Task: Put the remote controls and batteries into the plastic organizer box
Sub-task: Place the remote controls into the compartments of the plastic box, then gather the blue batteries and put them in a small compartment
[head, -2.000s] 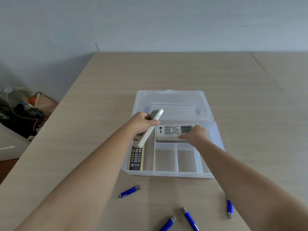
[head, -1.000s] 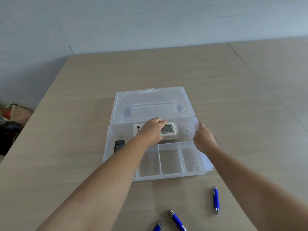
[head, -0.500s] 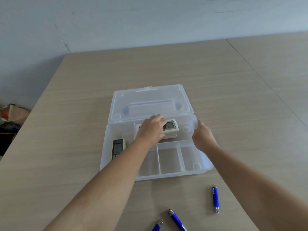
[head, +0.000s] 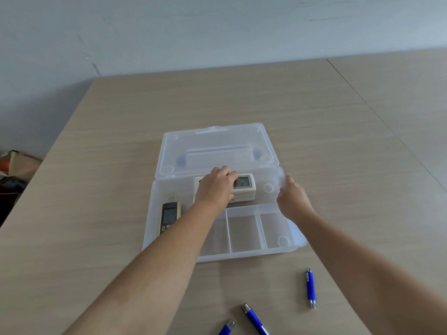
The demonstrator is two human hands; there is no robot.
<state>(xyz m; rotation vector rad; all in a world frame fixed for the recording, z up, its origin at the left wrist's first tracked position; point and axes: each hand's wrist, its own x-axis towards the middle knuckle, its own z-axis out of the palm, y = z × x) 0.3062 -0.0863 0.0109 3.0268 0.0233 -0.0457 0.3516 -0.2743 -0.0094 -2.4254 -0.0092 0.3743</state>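
Observation:
The clear plastic organizer box (head: 242,257) lies open, its lid (head: 217,143) folded flat behind it. Two white remotes (head: 244,183) are stacked in the back compartment, screen end to the right. My left hand (head: 216,187) lies over their left half, fingers curled around the top one. My right hand (head: 292,201) holds the box's right rim. A beige remote with a dark screen (head: 169,216) lies in the left compartment, partly hidden by my left forearm. Three blue batteries lie on the table in front of the box: one at the right (head: 310,287), two near the bottom edge (head: 255,320) (head: 227,328).
The small front compartments (head: 244,229) of the box hold nothing. The wooden table (head: 96,189) runs back to a pale wall. Bags and clutter (head: 14,165) sit on the floor past the table's left edge.
My left hand has brought a white remote down onto the other white remote in the back compartment. My right hand left that remote and moved to the box's right rim.

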